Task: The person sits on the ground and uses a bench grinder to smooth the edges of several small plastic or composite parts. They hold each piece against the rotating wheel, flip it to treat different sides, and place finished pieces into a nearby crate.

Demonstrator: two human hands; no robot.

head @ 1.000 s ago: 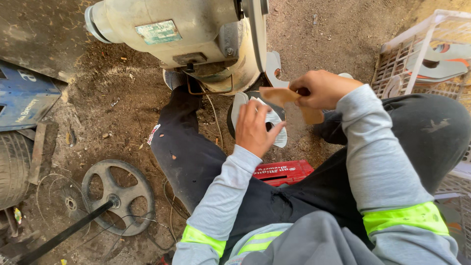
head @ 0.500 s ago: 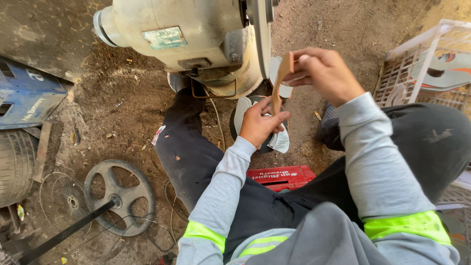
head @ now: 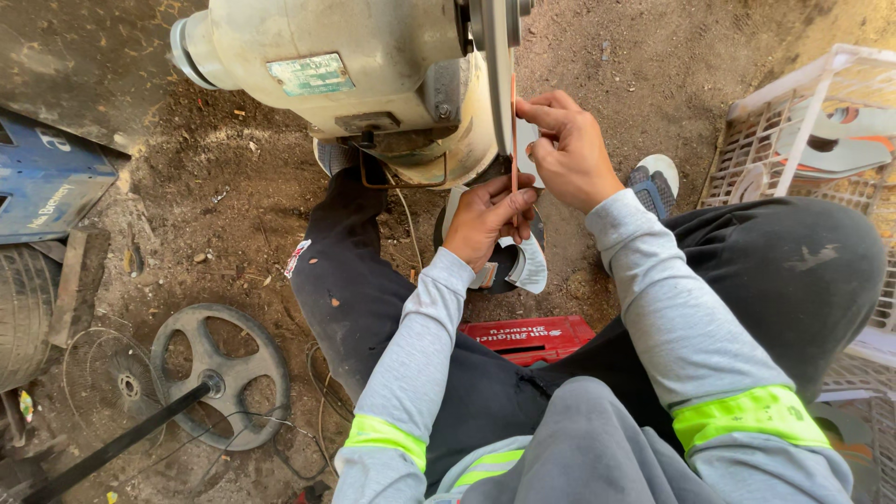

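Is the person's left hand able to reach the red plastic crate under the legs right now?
Probably not at once: the left hand pinches the thin flat orange-edged piece together with the right hand, though the red plastic crate lies uncovered just below.

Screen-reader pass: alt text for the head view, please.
Both hands pinch a thin orange strip, held edge-on: left hand at its lower end, right hand at the top, beside a bench motor's wheel. The seated person's legs straddle a red crate on dirt.
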